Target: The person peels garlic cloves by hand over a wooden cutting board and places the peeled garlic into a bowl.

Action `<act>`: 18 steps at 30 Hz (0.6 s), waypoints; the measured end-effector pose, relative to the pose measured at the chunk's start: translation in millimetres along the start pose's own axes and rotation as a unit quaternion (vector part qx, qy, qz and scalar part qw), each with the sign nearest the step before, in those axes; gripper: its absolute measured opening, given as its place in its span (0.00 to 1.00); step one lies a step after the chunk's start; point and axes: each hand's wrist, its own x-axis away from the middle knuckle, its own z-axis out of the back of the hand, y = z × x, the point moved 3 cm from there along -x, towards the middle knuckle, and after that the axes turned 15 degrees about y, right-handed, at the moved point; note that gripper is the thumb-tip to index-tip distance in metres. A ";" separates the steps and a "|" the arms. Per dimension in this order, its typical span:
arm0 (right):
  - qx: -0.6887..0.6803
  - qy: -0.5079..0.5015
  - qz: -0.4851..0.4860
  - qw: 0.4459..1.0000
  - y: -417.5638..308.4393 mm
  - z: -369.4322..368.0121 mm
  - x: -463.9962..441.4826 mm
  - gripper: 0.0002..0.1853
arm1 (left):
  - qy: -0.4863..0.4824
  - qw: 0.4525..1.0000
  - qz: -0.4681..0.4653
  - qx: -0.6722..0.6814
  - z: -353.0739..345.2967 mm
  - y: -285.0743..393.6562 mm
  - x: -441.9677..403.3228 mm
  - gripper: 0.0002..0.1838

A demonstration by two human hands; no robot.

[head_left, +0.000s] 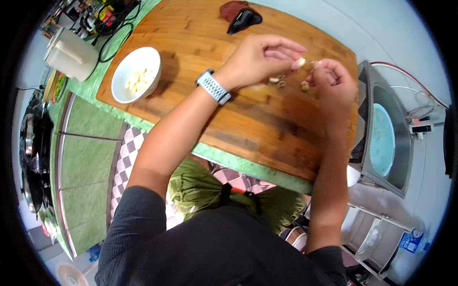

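I list: left hand [268, 58], pinching one garlic clove [299, 63]; right hand [332, 78], fingers curled just beside it, grip I cannot tell; peel scraps [274, 80] near both.

In my left grip [260, 59] I hold one small garlic clove [299, 63] at the fingertips. It is cream-white, of rounded shape, and it is raised above the bench, in the upper part of the frame, right of the middle.
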 end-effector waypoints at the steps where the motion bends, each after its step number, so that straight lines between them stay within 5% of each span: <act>1: -0.012 0.005 -0.016 1.000 -1.4 -0.6 2.1 0.05 | -0.004 1.000 -0.011 0.007 0.0 2.6 0.3 0.19; 18: -0.074 -0.022 0.008 0.997 -9.6 -5.3 6.1 0.07 | 0.016 0.999 -0.003 0.028 -0.8 1.8 -2.0 0.18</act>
